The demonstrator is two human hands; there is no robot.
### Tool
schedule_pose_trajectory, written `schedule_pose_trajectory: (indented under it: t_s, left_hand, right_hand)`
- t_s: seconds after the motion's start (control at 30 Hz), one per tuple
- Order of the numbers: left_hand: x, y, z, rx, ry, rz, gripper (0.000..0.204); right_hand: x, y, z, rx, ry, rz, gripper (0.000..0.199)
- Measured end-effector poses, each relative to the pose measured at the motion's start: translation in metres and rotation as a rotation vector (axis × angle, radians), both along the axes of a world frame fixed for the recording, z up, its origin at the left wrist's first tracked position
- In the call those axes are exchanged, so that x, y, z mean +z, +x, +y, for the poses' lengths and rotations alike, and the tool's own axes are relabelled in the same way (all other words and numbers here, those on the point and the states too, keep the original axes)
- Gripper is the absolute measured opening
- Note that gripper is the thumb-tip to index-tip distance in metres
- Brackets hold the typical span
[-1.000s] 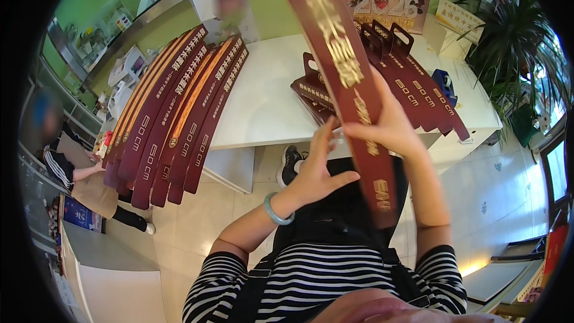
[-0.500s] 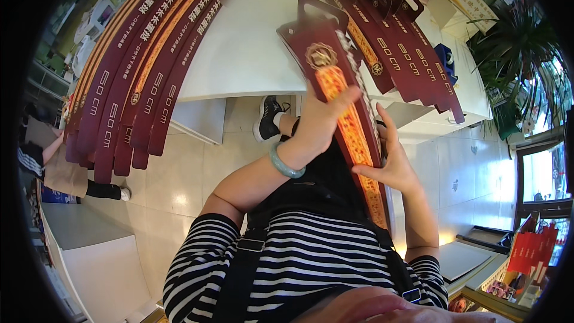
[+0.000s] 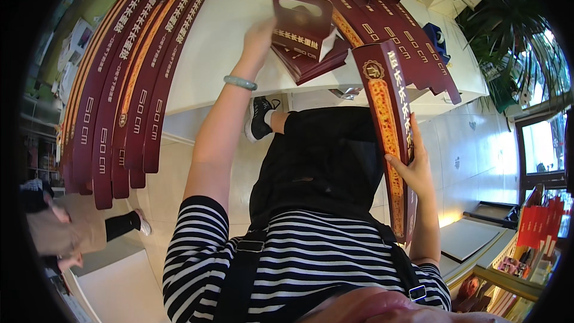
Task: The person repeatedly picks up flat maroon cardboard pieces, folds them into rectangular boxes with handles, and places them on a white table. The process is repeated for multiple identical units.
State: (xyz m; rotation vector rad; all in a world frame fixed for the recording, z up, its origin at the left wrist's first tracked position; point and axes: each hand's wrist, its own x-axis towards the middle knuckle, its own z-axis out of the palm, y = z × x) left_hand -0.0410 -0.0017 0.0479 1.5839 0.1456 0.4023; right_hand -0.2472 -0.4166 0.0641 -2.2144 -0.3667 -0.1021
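My right hand [image 3: 415, 170] grips a long, narrow maroon box [image 3: 388, 137] with an orange patterned strip, fingers and thumb round its lower half. The box stands tilted in front of my body, its upper end near the table edge. My left hand [image 3: 258, 45], with a green bangle on the wrist, reaches over the white table. Its slightly blurred fingers close on the left edge of a maroon card [image 3: 302, 19] with a handle cutout. The card stands above a stack of maroon cards [image 3: 320, 66] at the table's front edge.
Several long maroon boxes [image 3: 110, 93] lie in a row at the left, overhanging the white table [image 3: 215, 42]. More boxes [image 3: 394, 36] lie at the right, beside a blue tape dispenser [image 3: 436, 42] and a plant [image 3: 508, 42]. Another person [image 3: 66, 221] is at the far left.
My left hand has left the long box and moved up and left to the handle card. My right hand has shifted the box slightly right, uncovering the stack of cards.
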Motion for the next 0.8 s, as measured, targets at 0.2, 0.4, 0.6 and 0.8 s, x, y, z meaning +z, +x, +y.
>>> schedule_pose_trajectory:
  t_s: [0.2, 0.4, 0.6, 0.8]
  left_hand:
    - [0.022, -0.036, 0.007, -0.157, -0.354, -0.146, 0.034]
    - [0.048, -0.069, 0.014, -0.139, -0.347, -0.295, 0.029]
    - [0.072, -0.084, 0.035, -0.296, -0.243, -0.465, 0.019]
    - [0.081, -0.089, 0.043, -0.366, -0.202, -0.493, 0.018]
  right_hand:
    - [0.022, 0.008, 0.026, 0.029, -0.090, -0.119, 0.098]
    - [0.029, 0.011, 0.046, 0.105, -0.183, -0.174, 0.093]
    - [0.050, 0.014, 0.047, 0.137, -0.297, -0.139, 0.093]
    - [0.056, 0.013, 0.042, 0.150, -0.367, -0.208, 0.094]
